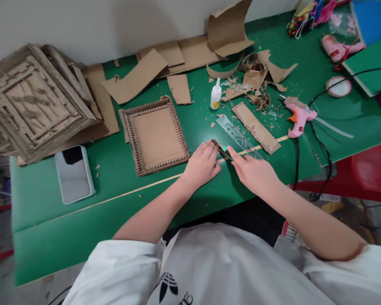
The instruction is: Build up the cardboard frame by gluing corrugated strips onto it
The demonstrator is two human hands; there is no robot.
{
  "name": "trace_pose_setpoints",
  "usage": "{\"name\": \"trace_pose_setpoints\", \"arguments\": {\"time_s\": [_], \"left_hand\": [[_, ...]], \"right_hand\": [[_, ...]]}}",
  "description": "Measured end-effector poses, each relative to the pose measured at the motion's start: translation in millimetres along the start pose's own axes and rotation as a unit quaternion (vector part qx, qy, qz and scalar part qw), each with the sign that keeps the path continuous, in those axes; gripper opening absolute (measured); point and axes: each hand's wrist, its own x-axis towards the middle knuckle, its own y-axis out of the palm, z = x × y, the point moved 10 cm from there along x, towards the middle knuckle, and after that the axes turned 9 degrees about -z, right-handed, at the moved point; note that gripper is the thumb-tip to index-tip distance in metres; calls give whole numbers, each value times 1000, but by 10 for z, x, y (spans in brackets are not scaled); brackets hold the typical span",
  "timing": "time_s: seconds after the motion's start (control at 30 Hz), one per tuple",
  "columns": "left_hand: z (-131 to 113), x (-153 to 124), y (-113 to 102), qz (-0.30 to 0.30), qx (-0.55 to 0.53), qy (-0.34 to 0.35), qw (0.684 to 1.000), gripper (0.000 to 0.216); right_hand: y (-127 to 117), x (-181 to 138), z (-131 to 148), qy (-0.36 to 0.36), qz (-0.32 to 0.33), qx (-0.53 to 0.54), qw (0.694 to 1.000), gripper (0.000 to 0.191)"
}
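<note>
My left hand is closed on a short strip of corrugated cardboard, pressing it near the table's middle. My right hand grips a slim dark craft knife with a teal part, its tip against the strip; the blade is too small to make out. Left of my hands lies a cardboard tray edged with corrugated strips. A clear ruler lies just beyond my right hand, beside a flat cardboard piece. Behind the ruler a white glue bottle stands upright.
Stacked cardboard frames and a phone are at the left. Cardboard scraps lie toward the wall. To the right are a pink glue gun with a cable, a tape roll and a red chair.
</note>
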Motion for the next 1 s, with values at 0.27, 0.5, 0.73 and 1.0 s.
{"name": "trace_pose_setpoints", "arguments": {"time_s": [0.27,0.5,0.73,1.0], "left_hand": [[48,16,17,22,-18,-27,999,38],[65,2,45,28,-17,-39,999,34],[42,20,21,25,6,-28,999,31],[47,21,22,37,-6,-36,999,28]], "right_hand": [[47,-28,125,12,16,-25,999,55],[25,-50,145,0,37,-27,999,57],[-2,-88,117,-9,55,-23,998,59],[40,-151,66,-13,73,-30,997,59]]}}
